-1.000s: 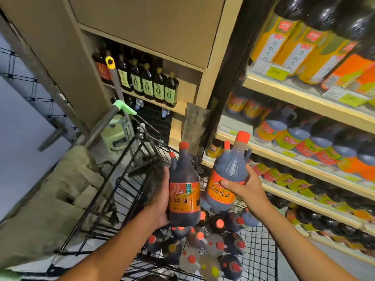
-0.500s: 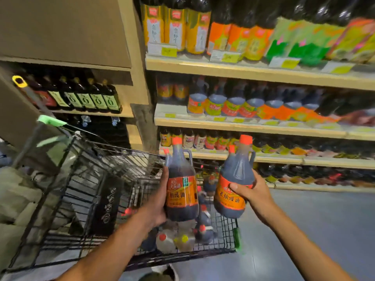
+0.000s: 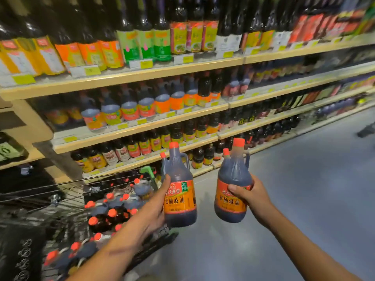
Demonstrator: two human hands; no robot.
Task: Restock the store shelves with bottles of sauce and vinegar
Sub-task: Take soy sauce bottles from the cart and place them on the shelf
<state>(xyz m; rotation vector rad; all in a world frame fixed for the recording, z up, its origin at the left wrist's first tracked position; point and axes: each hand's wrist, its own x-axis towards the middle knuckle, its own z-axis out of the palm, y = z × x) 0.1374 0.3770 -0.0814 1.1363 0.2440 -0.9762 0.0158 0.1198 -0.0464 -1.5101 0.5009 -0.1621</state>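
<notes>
The person is turning from the cart (image 3: pixel 67 201) toward the shelves (image 3: pixel 129 78). The left hand (image 3: pixel 151 209) and right hand (image 3: pixel 252 196) are each gripping a soy sauce jug (image 3: pixel 179 191), ready to be shelved.

Left jug (image 3: pixel 179 191) – orange label, big black characters read 老抽豉油, white line above it too blurred. Right jug (image 3: pixel 232 191) label – same 老抽豉油. Shelf price tags (image 3: pixel 92 71) unreadable, other bottle labels too.
</notes>
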